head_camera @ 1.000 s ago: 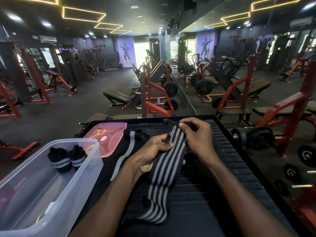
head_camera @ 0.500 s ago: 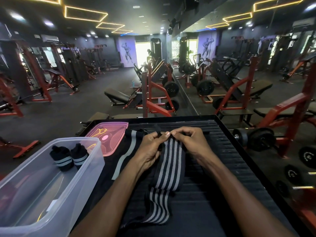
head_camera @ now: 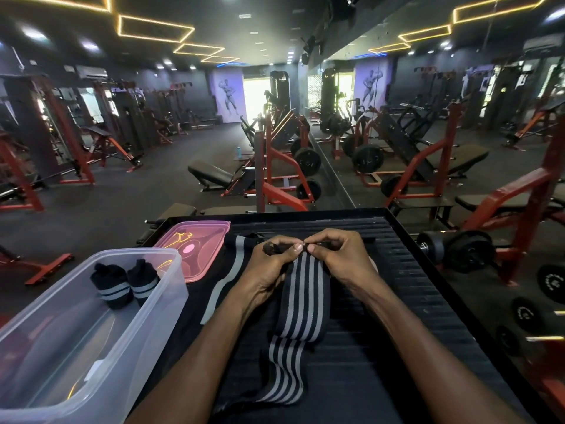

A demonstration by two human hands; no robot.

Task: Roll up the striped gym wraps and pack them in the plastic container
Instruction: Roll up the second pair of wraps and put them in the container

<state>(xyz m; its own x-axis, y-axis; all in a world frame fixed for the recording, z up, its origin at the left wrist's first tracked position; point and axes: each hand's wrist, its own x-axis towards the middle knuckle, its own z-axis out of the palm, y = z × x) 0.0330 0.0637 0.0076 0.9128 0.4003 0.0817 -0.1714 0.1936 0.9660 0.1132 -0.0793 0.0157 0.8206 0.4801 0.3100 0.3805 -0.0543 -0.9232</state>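
Left hand (head_camera: 269, 264) and right hand (head_camera: 339, 258) meet at the far end of the striped wrap (head_camera: 302, 301), thumbs nearly touching. Fingers of both hands are curled over the wrap's end and pinch it; a small dark bunch of fabric shows under the left fingers. How far the end is rolled: cannot tell, the fingers cover it.

Wrap: black with grey lengthwise stripes. From the hands it runs flat toward the camera along the tabletop (head_camera: 412, 301), then folds and bends slightly left near the forearms.

Left of the wrap: a second wrap (head_camera: 235, 267), black with one pale stripe, lying unrolled on the tabletop, its far end partly behind the left hand.

Further left of the wrap: clear plastic container (head_camera: 146, 304), open, overhanging the tabletop's left side. Inside, at its far end, two rolled wraps (head_camera: 123, 284) stand side by side, touching, each dark with a pale band.

Pink lid (head_camera: 195, 240) lies flat on the tabletop, beyond the container and left of the hands.

Tabletop: black, ribbed, raised rim.

Right of the wrap, off the tabletop: dumbbell (head_camera: 458, 249) and weight plates (head_camera: 550, 283). Gym machines behind.
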